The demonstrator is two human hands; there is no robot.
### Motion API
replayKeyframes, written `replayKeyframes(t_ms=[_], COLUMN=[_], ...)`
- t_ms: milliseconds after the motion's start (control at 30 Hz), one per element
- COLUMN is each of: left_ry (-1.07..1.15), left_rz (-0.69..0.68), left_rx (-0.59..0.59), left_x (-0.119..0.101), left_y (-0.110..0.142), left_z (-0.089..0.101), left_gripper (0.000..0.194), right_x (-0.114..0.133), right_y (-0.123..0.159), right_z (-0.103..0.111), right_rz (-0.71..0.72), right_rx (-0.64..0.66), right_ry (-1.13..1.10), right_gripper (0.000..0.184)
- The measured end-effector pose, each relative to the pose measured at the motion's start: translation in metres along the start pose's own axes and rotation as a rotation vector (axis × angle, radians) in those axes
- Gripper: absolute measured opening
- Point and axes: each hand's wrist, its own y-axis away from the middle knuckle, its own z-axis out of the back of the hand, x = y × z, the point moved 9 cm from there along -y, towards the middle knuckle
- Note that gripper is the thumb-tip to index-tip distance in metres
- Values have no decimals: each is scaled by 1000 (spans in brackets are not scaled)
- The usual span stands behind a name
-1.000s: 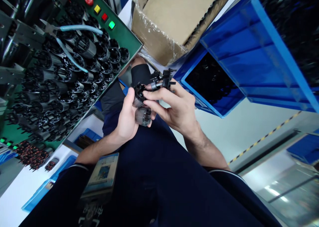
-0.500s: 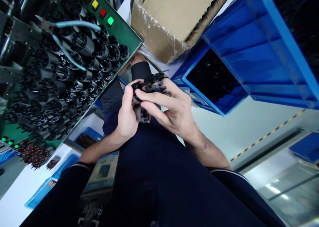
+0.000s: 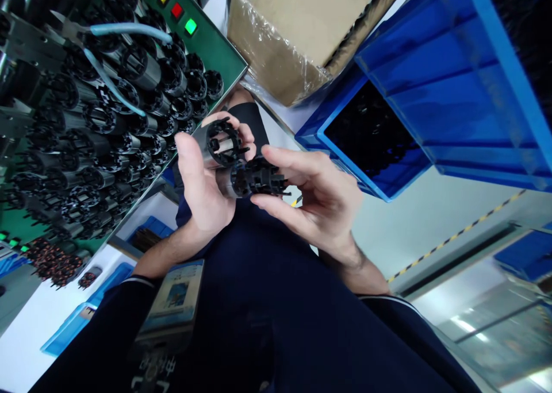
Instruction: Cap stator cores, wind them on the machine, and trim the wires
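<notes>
My left hand (image 3: 196,189) is wrapped round two metal stator cores, its thumb raised apart from them. The upper stator core (image 3: 209,143) carries a black pronged plastic ring (image 3: 224,131) on its open end, turned up and to the right. Below it, the lower stator core (image 3: 226,180) lies sideways, pointing right. My right hand (image 3: 325,200) has thumb and fingers closed about a black pronged plastic end piece (image 3: 269,177) at the lower core's right end. Whether that end piece is fully seated cannot be made out.
Many stator cores (image 3: 101,120) stand on the green machine table (image 3: 228,57) at left, with blue-handled pliers (image 3: 129,31) over them. A cardboard box (image 3: 276,65) sits ahead. At right are a blue bin (image 3: 386,195) of black parts and a larger blue crate (image 3: 431,88).
My left hand has opened its thumb and turned, so both stator cores now show. My right hand has moved slightly right and down, with the black end piece now at the lower core's end.
</notes>
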Motion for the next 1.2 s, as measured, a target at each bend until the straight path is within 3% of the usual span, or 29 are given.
replayKeyframes(t_ms=[133, 300, 567, 733, 933, 1100, 1200], left_ry=[-50, -153, -16, -64, -106, -84, -89], left_rz=[9, -30, -9, 13, 61, 3, -53], left_rx=[-46, -116, -85, -63, -54, -165, -165], left_x=[-1, 2, 4, 2, 10, 20, 16], left_y=[2, -2, 2, 7, 9, -6, -14], left_z=[-8, 3, 0, -5, -3, 12, 14], left_gripper=[65, 76, 66, 52, 59, 77, 66], right_x=[-4, -2, -4, -5, -4, 9, 7], right_y=[0, 1, 8, 14, 15, 14, 18], right_z=[-9, -11, -6, -9, -10, -3, 9], right_rz=[52, 90, 5, -15, -7, 114, 118], right_rx=[-33, 1, -46, -36, -54, -197, -326], right_ry=[-41, -18, -9, 69, 132, 235, 259], right_gripper=[55, 61, 66, 61, 64, 67, 44])
